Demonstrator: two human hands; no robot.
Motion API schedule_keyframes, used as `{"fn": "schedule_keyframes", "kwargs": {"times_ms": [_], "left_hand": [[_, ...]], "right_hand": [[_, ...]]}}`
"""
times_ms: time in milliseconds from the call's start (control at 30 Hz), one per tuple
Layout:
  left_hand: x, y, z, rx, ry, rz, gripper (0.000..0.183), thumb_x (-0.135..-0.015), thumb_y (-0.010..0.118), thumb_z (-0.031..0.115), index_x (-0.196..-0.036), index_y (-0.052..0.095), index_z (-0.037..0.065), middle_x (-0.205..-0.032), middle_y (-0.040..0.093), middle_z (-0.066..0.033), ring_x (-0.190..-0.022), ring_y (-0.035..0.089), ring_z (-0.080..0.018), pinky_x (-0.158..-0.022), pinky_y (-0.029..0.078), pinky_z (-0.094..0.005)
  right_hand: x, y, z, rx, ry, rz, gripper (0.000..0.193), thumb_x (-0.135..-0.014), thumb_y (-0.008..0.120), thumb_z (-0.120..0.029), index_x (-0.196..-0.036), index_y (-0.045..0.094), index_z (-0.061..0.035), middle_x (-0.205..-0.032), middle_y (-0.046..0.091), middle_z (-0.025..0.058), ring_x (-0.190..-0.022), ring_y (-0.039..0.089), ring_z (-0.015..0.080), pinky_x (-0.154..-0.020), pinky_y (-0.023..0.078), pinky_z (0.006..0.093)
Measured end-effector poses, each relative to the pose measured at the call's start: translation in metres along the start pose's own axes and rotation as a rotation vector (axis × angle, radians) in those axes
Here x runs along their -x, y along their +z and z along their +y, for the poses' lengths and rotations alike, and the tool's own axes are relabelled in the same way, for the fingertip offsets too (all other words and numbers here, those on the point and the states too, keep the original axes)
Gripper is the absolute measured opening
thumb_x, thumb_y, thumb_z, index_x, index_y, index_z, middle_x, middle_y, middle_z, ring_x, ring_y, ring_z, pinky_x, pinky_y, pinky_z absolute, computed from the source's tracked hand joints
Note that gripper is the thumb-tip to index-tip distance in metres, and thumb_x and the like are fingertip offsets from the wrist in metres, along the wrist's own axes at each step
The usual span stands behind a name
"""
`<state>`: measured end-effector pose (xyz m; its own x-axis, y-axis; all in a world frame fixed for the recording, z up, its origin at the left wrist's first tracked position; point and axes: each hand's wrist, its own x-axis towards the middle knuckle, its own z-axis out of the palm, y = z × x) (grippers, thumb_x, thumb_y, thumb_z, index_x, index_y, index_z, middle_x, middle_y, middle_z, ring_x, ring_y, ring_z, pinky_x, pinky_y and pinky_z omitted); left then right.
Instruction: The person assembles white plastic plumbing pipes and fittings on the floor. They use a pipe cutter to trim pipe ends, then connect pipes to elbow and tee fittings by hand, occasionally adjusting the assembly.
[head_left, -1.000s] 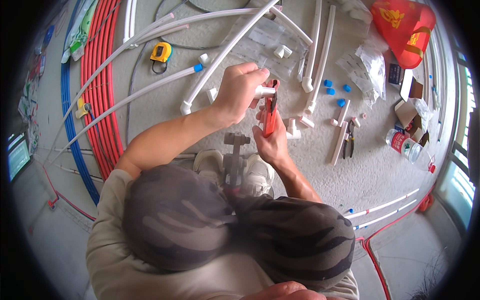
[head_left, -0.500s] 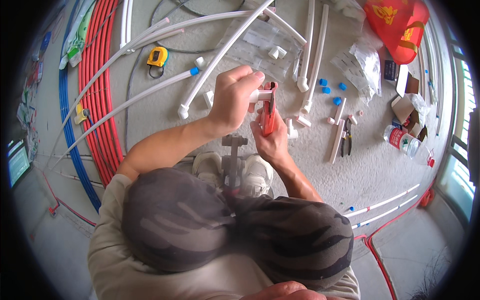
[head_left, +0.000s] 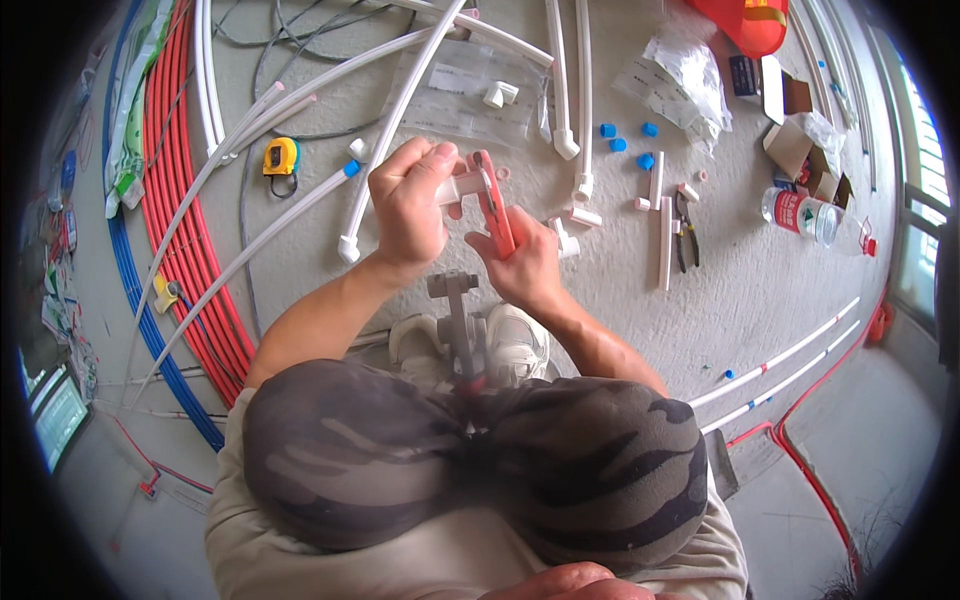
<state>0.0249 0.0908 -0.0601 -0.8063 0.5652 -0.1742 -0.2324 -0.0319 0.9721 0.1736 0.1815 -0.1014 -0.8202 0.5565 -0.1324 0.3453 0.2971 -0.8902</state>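
My left hand (head_left: 410, 210) is closed round a short white plastic pipe piece (head_left: 463, 186), whose right end sticks out past my fingers. In my right hand (head_left: 528, 262) is a red pipe cutter (head_left: 495, 212), gripped by its handles and leaning to the left. The cutter's head meets the right end of the pipe piece; whether the blade bites into it I cannot tell. Below my hands, between my shoes, stands a grey tool with a blocky head (head_left: 453, 286). A white fitting (head_left: 563, 238) lies on the floor just right of my right hand.
Long white pipes (head_left: 410, 110) with elbows cross the floor ahead. A yellow tape measure (head_left: 281, 160) lies left, near red pipes (head_left: 185, 240) and blue pipes (head_left: 150, 330). To the right are blue caps (head_left: 618, 145), pliers (head_left: 686, 235), a plastic bottle (head_left: 800, 215) and an opened carton (head_left: 800, 150).
The view has shifted, so the floor things ahead sit further left and up. The cutter has gone from nearly upright to leaning left, still at the pipe piece's end. Both hands keep their grip.
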Motion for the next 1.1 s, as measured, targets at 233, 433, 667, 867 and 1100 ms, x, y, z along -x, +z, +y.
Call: {"fn": "schedule_keyframes", "kwargs": {"times_ms": [233,433,667,867,1100], "left_hand": [[-0.003,-0.004,-0.001,0.157,0.199,-0.143,0.029,-0.106,0.058,0.022,-0.091,0.062,-0.003,-0.088,0.066,-0.0131,-0.061,0.058,-0.0157,-0.055,0.045,-0.0294],[-0.017,-0.049,-0.038,0.021,-0.234,-0.12,0.026,-0.086,0.07,0.008,-0.107,0.055,0.005,-0.103,0.058,-0.0093,-0.08,0.064,-0.0178,-0.071,0.049,-0.0308],[-0.001,-0.051,-0.073,-0.516,-0.248,-0.277,0.036,-0.073,0.083,-0.005,-0.102,0.064,0.001,-0.094,0.068,-0.0023,-0.085,0.062,-0.0094,-0.076,0.054,-0.0286],[-0.009,-0.058,-0.085,-0.52,-0.269,-0.387,0.035,-0.078,0.085,-0.005,-0.108,0.067,-0.003,-0.097,0.073,-0.0078,-0.085,0.069,-0.012,-0.074,0.06,-0.0297],[-0.008,-0.055,-0.067,-0.108,-0.396,-0.253,0.033,-0.086,0.08,-0.004,-0.116,0.066,-0.003,-0.101,0.072,-0.0082,-0.09,0.07,-0.0135,-0.079,0.059,-0.0272]], "right_hand": [[0.006,-0.004,-0.003,-0.132,0.213,0.02,0.03,-0.089,0.085,-0.024,-0.09,0.067,-0.0009,-0.074,0.068,0.0201,-0.068,0.068,0.0366,-0.066,0.052,0.0451],[0.01,-0.059,0.056,0.297,0.329,0.13,0.027,-0.086,0.082,-0.018,-0.099,0.067,0.0,-0.08,0.071,0.0154,-0.072,0.068,0.0288,-0.071,0.053,0.041],[0.034,-0.062,0.081,0.375,0.386,0.206,0.034,-0.082,0.084,-0.021,-0.101,0.065,-0.0009,-0.09,0.07,0.0163,-0.086,0.069,0.0345,-0.08,0.053,0.0442],[0.031,-0.063,0.083,0.193,0.528,0.143,0.033,-0.082,0.083,-0.018,-0.104,0.064,-0.0009,-0.093,0.072,0.0156,-0.088,0.07,0.0327,-0.082,0.054,0.0445],[0.027,-0.053,0.068,-0.335,0.564,0.165,0.016,-0.088,0.074,-0.006,-0.096,0.063,0.0009,-0.081,0.069,0.0116,-0.063,0.064,0.0161,-0.053,0.051,0.0317]]}}
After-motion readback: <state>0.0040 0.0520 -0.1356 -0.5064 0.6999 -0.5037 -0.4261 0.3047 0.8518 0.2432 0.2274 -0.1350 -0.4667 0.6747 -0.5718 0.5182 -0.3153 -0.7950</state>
